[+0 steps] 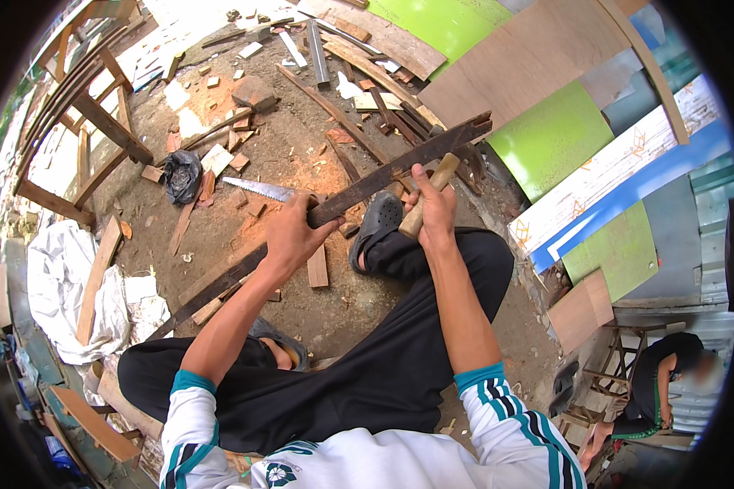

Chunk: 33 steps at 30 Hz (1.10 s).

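Observation:
A long dark wooden plank slants across in front of me, from low on the left to high on the right. My left hand is closed around it near the middle. In my right hand is a short, thick, pale wooden rod, gripped just beside the plank's right part; I cannot tell whether it is a tool's handle. A hand saw lies past my left hand, its toothed blade pointing left and its handle end hidden. My crossed legs and a dark clog sit under the plank.
Wood offcuts and sawdust litter the ground ahead. A wooden chair frame stands far left, near a black plastic bag and a white cloth. Green boards and plywood lean at right. Another person sits at lower right.

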Each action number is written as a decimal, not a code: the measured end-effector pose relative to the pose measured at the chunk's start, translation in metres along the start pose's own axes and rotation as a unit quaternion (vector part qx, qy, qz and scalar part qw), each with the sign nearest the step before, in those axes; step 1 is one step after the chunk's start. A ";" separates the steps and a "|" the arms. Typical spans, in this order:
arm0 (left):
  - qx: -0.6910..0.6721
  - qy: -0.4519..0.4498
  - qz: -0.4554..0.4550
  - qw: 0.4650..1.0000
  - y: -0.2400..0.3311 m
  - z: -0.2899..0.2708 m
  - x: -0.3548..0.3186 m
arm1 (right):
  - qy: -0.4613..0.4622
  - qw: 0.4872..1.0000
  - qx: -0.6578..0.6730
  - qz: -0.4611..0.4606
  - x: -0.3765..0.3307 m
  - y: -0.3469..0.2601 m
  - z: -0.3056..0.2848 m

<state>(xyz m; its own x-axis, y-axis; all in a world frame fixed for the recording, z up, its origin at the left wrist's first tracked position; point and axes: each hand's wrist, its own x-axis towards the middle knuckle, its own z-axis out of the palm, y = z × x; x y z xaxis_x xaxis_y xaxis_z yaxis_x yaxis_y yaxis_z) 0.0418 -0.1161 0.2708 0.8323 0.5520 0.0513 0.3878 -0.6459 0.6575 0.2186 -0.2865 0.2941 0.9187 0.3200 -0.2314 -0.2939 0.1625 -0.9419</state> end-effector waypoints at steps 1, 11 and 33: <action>0.010 -0.003 0.004 1.000 -0.001 0.002 -0.001 | 0.001 1.000 -0.004 -0.002 -0.001 -0.001 0.002; -0.009 -0.002 -0.009 1.000 -0.001 -0.001 -0.001 | -0.026 0.999 -0.031 0.001 -0.002 -0.001 0.001; 0.024 0.049 0.028 0.998 -0.020 0.005 0.008 | 0.025 0.999 -0.003 0.033 -0.005 -0.005 0.004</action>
<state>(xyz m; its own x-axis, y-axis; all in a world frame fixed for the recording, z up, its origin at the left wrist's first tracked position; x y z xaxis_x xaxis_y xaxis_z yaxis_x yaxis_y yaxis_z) 0.0426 -0.1016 0.2547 0.8119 0.5610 0.1613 0.3620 -0.7007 0.6147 0.2142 -0.2855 0.3008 0.9096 0.2833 -0.3040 -0.3523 0.1376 -0.9257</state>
